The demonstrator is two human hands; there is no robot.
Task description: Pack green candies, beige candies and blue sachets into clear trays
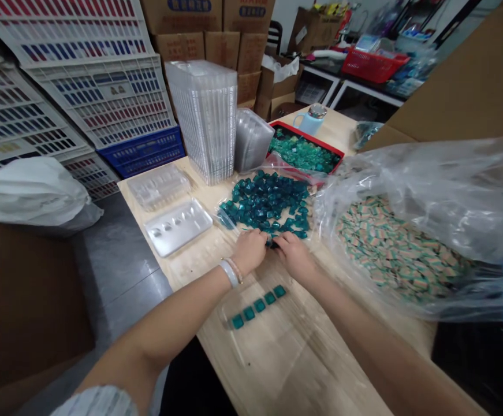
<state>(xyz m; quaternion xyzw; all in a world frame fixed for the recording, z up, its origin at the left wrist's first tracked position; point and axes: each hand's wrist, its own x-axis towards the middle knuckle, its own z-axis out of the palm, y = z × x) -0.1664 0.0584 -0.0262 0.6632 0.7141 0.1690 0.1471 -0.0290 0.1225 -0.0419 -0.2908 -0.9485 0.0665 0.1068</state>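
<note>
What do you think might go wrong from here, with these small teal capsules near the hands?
The loose teal capsules lie unfenced on the wooden table, so the left hand or right hand might push some out of the pile. The clear tray sits just below the hands, so a careless arm movement might knock it and shift its five capsules.

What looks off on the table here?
The loose teal pods stand out: they lie heaped on the wooden table, outside the red tray that holds more, and spread to the left hand and right hand. No burst pods are discernible.
</note>
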